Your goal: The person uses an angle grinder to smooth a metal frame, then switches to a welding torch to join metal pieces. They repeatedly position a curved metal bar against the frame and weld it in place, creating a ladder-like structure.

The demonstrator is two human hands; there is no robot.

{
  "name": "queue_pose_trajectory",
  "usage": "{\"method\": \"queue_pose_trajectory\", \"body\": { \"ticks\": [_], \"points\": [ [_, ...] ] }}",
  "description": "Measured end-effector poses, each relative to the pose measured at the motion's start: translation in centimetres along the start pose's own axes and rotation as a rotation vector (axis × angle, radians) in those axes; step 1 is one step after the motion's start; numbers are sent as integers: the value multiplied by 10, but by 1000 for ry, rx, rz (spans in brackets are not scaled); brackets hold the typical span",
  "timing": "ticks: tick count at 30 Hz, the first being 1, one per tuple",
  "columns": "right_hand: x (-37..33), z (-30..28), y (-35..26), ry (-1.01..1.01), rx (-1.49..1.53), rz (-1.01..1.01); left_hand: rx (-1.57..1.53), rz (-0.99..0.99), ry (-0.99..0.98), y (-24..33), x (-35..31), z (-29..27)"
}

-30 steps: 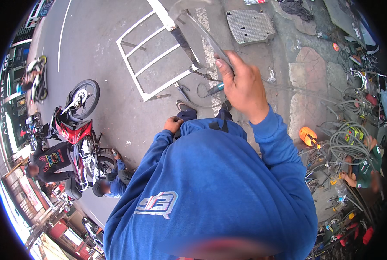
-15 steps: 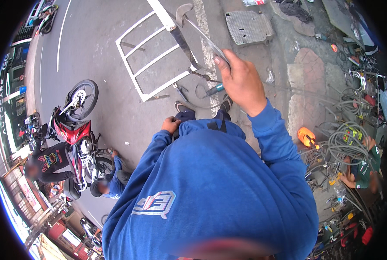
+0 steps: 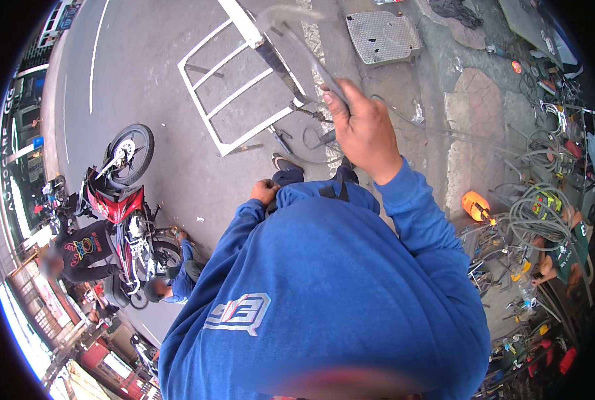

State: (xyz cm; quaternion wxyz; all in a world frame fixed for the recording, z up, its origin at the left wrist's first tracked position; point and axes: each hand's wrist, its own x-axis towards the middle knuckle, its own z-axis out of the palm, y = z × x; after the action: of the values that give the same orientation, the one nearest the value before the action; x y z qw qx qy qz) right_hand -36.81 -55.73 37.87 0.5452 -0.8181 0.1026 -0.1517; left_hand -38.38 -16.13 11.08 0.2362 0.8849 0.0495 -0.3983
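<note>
My right hand (image 3: 365, 130) is closed round the metal handle of a chipping hammer (image 3: 314, 61), its head blurred by motion. The hammer reaches up and left, over the upper end of a white metal frame (image 3: 243, 23) with several slats lying on the pavement. A dark bar (image 3: 279, 65) runs along the frame's right side. My left hand (image 3: 265, 192) rests curled against my thigh; its fingertips are hidden. Near my feet, beside the frame's lower corner, lie a clamp-like tool (image 3: 281, 137) with a cable and a dark cylindrical tool (image 3: 327, 138), partly behind my right hand.
A grey textured metal plate (image 3: 384, 39) lies beyond my right hand. At right are an orange container (image 3: 475, 206), coiled cables (image 3: 543, 220) and a person (image 3: 567, 257). A red motorcycle (image 3: 119, 203) stands at left, with two people beside it. Cables cross the ground.
My right hand has shifted slightly left and down with the hammer, whose head is now smeared by motion. My left hand stays at my thigh.
</note>
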Motion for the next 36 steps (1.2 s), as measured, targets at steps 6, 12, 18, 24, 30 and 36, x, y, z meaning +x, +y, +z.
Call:
{"method": "queue_pose_trajectory", "body": {
  "ticks": [6, 12, 18, 24, 30, 36],
  "points": [
    [-7, 7, 9, 95, 97, -7, 243, -101, 141, 33, 67, -121],
    [-10, 8, 13, 26, 103, 69, -219, 287, 442, 215, 93, -315],
    [-20, 21, 19, 97, 179, 74, -474, 484, 316, 388, 93, -378],
    [-19, 21, 31, 37, 188, 240, -390, 263, 506, 440, 170, -381],
    [-18, 39, 40, 44, 349, 196, -546, 523, 535, 427, 222, -372],
    [-12, 37, 41, -22, 611, 393, -477, 398, 544, 434, 201, -369]
  ]
}}
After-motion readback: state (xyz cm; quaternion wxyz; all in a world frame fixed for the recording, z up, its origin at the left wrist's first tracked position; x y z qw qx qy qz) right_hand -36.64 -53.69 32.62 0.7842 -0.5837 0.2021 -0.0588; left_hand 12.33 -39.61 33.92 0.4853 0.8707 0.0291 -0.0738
